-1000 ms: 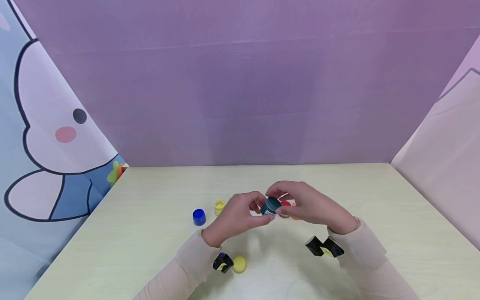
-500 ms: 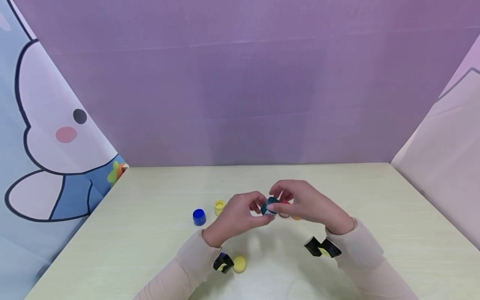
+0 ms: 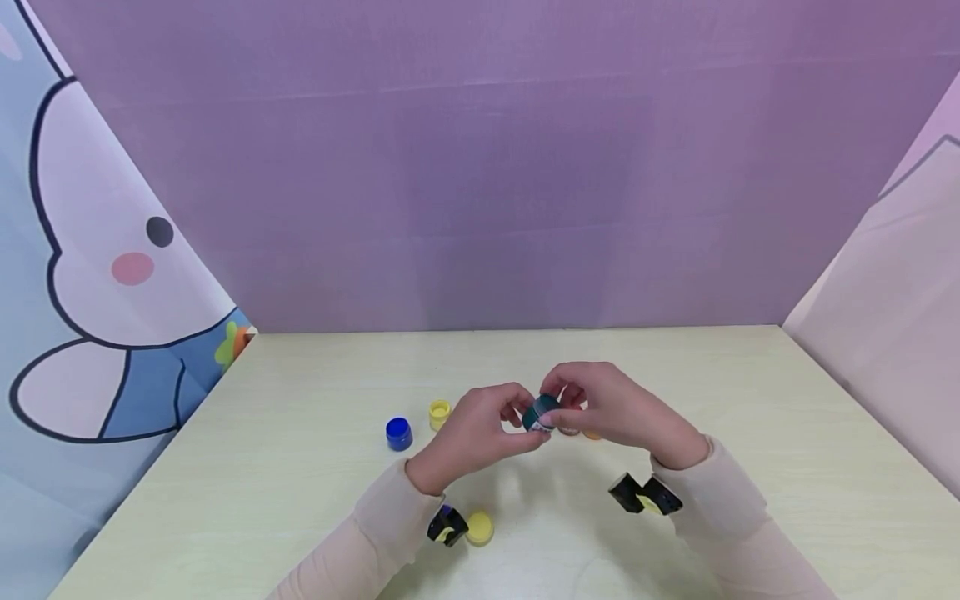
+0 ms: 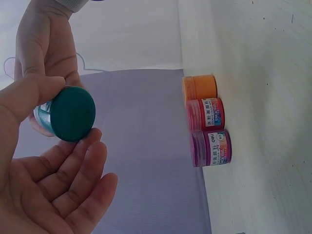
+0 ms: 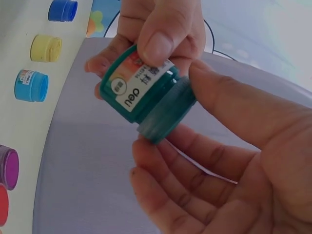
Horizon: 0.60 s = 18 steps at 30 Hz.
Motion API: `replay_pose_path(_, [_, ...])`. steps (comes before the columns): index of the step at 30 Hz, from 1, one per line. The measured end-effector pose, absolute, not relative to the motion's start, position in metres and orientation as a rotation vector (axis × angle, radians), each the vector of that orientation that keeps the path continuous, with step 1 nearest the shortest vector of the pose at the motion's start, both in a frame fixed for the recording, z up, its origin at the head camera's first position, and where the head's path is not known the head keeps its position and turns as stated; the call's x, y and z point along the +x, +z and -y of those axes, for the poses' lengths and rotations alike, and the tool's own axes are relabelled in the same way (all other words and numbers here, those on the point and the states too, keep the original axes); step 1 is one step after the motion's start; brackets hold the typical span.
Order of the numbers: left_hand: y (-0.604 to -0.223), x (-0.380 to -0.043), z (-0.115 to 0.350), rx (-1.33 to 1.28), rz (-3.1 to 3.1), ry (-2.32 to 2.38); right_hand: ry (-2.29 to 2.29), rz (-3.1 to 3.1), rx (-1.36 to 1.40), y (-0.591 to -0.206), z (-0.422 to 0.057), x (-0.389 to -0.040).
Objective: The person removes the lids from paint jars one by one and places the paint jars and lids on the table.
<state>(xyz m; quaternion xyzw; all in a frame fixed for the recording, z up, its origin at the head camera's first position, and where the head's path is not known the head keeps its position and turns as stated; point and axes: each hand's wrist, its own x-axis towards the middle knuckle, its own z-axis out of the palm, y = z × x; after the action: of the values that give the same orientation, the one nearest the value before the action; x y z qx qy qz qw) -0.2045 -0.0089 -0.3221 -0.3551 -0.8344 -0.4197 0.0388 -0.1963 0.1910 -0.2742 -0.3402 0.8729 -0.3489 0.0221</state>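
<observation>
Jar (image 5: pixel 122 90) in green hung midair: left grip (image 3: pixel 480 429) pinching it, right grip (image 3: pixel 607 404) its lid (image 5: pixel 165 114) (thumb (image 3: pixel 572 418) had just slid further over), so lid-turning looked underway to me.

We see a green jar (image 5: pixel 131 92) with a white-and-orange label (image 5: pixel 139 80); left, a blue jar (image 3: pixel 399 434) and a yellow jar (image 3: pixel 439 414); right, an orange jar (image 4: pixel 202 87) and a red jar (image 4: pixel 207 113), a purple jar (image 4: pixel 212 148) beside the red; far, purple cloth (image 3: pixel 510 192); left, a dark-outlined white cartoon (image 3: pixel 97 283).
</observation>
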Motion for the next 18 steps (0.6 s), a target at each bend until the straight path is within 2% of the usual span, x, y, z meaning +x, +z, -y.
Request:
replay_pose_path(12, [-0.3222, -0.2051, 0.0090, -1.071, 2.595, -1.281, -1.046, -2.667, -1.237, -0.2728, -0.1958, -0.1985])
replay_pose_path(18, [-0.3233, -0.2054, 0.0088, -1.089, 2.574, -1.276, -1.035, -2.731, -1.142, -0.2711, -0.1948, -0.1971])
